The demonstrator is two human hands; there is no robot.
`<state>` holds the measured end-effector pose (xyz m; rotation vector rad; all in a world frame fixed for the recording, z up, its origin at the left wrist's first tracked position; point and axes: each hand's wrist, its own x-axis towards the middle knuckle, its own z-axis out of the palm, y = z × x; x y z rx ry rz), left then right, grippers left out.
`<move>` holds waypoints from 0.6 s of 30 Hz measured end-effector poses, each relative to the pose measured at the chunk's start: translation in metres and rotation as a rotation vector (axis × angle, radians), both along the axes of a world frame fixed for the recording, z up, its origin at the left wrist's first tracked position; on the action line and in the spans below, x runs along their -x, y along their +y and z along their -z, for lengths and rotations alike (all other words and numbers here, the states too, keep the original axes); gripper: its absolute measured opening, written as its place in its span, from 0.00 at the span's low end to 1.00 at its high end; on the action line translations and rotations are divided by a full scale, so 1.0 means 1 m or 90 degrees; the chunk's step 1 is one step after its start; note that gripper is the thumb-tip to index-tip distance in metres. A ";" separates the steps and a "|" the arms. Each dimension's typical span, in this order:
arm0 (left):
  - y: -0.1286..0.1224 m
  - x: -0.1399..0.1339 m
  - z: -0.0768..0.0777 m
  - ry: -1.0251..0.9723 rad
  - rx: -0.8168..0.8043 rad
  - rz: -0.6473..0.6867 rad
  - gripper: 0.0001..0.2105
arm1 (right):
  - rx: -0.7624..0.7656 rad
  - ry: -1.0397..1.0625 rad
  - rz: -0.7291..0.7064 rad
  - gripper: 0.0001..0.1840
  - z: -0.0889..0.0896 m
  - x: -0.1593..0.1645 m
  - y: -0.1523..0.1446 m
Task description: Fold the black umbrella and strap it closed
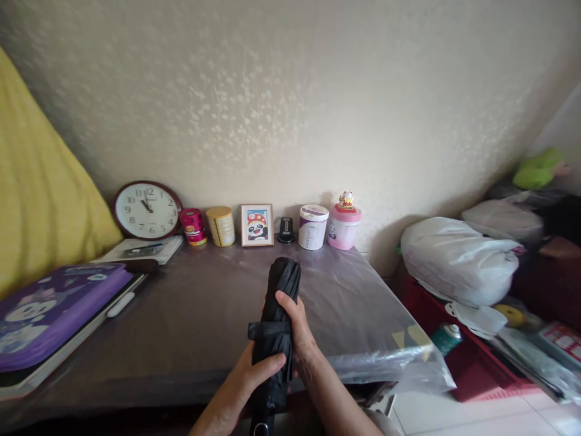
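A folded black umbrella is held up over the front edge of the table, its handle end toward me and its other end pointing at the wall. My left hand is closed around the lower part, thumb lying across the fabric. Higher up, my right hand grips the umbrella from the right side, thumb along the folds. A black strap crosses the umbrella between the two hands, and its end sticks out to the left. The fingers behind the umbrella are mostly hidden.
Along the wall stand a clock, a pink can, a yellow tin, a framed panda picture and two tubs. A purple panda case lies left on the plastic-covered table. A red crate with bags stands right.
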<state>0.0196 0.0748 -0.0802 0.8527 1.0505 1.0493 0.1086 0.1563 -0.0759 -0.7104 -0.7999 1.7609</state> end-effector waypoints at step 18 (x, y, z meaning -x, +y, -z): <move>0.004 -0.008 0.005 -0.035 0.058 -0.107 0.21 | -0.504 -0.489 0.148 0.15 -0.002 -0.067 0.033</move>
